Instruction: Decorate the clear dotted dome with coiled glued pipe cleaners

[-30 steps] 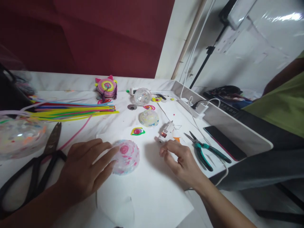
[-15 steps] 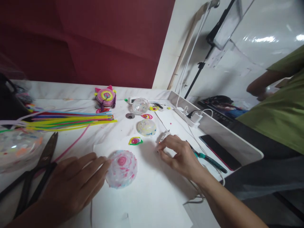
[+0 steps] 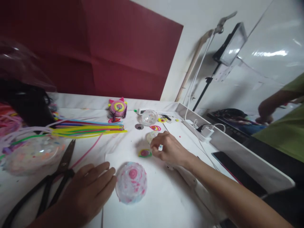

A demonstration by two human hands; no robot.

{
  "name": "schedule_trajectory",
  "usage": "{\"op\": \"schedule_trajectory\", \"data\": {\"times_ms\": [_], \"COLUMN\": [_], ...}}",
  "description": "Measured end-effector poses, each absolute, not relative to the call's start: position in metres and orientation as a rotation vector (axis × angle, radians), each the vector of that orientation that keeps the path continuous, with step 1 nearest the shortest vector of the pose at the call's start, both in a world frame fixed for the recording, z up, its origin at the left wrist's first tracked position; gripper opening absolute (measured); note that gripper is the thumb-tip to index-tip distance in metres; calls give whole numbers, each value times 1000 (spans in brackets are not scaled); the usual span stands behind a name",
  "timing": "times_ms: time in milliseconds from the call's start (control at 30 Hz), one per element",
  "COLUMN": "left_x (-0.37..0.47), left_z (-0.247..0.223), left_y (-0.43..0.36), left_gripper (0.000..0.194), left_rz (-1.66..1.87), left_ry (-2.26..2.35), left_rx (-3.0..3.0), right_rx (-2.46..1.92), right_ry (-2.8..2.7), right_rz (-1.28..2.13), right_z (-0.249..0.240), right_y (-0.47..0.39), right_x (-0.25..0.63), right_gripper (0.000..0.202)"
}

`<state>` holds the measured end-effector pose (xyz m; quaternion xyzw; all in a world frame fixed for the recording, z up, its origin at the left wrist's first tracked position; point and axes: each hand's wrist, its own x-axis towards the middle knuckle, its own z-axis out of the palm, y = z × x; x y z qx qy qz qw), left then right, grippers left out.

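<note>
My left hand (image 3: pixel 92 186) lies with its fingers stretched out, fingertips against the left edge of a clear round dome (image 3: pixel 131 182) with pink and blue marks, which sits on white paper. My right hand (image 3: pixel 168 148) is curled in a pinch around a smaller clear dome (image 3: pixel 150 136) with yellowish specks, mostly hidden by the fingers. Just below its fingertips lies a small yellow-and-green eye-shaped piece (image 3: pixel 144 153) with a pink centre. Dark-handled scissors (image 3: pixel 64 163) lie partly open beside my left hand.
Pipe cleaners (image 3: pixel 92 129) and a large clear bowl shape (image 3: pixel 35 153) lie left. Toward the back are a pink round toy (image 3: pixel 118 108) and another clear dome (image 3: pixel 149 117). A phone (image 3: pixel 237 172) and charger (image 3: pixel 206 131) lie right. A person in a green top (image 3: pixel 280 136) stands beyond.
My right hand has left the small light-coloured object near the pliers and moved to the smaller clear dome. My left hand stays by the pink-marked dome. The view has shifted.
</note>
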<state>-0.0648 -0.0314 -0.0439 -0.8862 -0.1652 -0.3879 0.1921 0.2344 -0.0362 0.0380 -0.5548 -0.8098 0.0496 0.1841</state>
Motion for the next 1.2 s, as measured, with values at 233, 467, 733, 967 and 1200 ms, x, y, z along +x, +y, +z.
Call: {"op": "schedule_trajectory", "data": {"times_ms": [233, 467, 733, 967, 1200], "left_x": [-55, -53, -62, -65, -62], "left_z": [-40, -31, -44, -48, -32], "left_y": [-30, -30, -34, -36, -33], "left_gripper": [24, 10, 50, 65, 58], "left_rz": [-1102, -857, -435, -372, -102], "left_ry": [-370, -543, -951, -1076, -1256], "left_rx": [-2457, -2624, -2803, -2870, -2932], "right_rx": [-1695, -1890, -1946, -1307, -1379], "right_ry": [-2404, -2331, -2319, -2550, -2415], "right_rz": [326, 661, 419, -476, -564], "right_z": [36, 19, -7, -63, -77], "right_y": [-19, -63, -117, -157, -162], "right_x": [211, 211, 215, 243, 225], "right_gripper": [21, 17, 39, 79, 102]}}
